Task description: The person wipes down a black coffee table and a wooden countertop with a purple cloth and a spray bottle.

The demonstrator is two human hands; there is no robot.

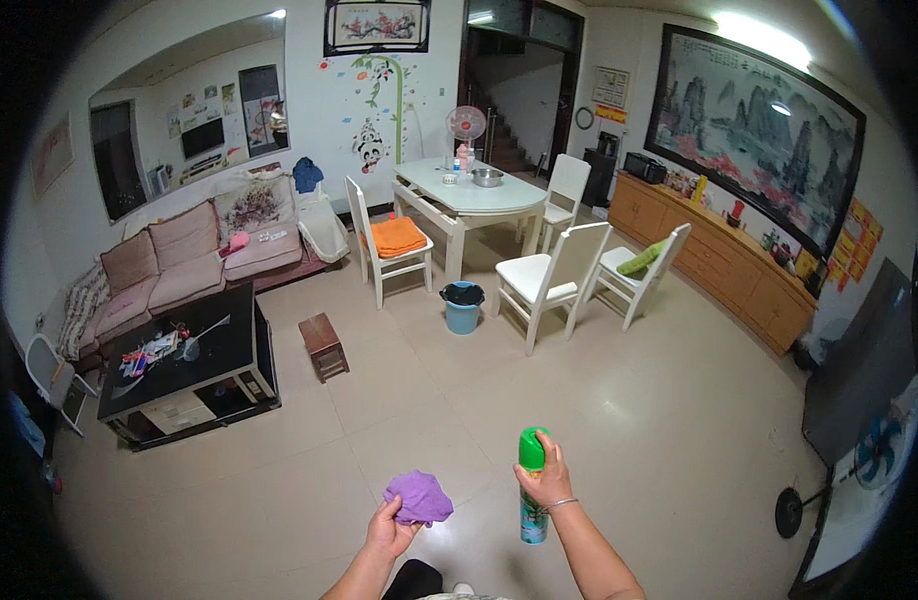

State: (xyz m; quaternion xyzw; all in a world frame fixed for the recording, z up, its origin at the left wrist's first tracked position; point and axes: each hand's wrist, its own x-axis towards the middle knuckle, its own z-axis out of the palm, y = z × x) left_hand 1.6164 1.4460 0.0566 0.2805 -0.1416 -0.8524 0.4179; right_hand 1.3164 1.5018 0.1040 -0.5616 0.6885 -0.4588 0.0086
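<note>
1. Left hand (387, 530): pinches a crumpled purple cloth (421, 497) with the thumb on its near face; the other fingers are mostly hidden. The cloth is held above the tiled floor (409, 400), at the lower middle of the view.
2. Right hand (547, 482): closed around the upper part of a spray can (533, 522), with a finger reaching up against its green cap (532, 448). The can stands nearly upright in the grip, to the right of the cloth and apart from it. A bracelet (563, 504) circles the wrist.
3. Middle ground: a blue bucket (462, 318) with a dark lining stands near a white table (514, 190). An orange cloth (394, 237) lies on the seat of a white chair (357, 210).
4. Left side: a small wooden stool (324, 345) stands beside a black coffee table (234, 345); a sofa (184, 285) lies behind.
5. Right side: a long wooden sideboard (714, 262) follows the wall beneath a large framed landscape picture (759, 125).
</note>
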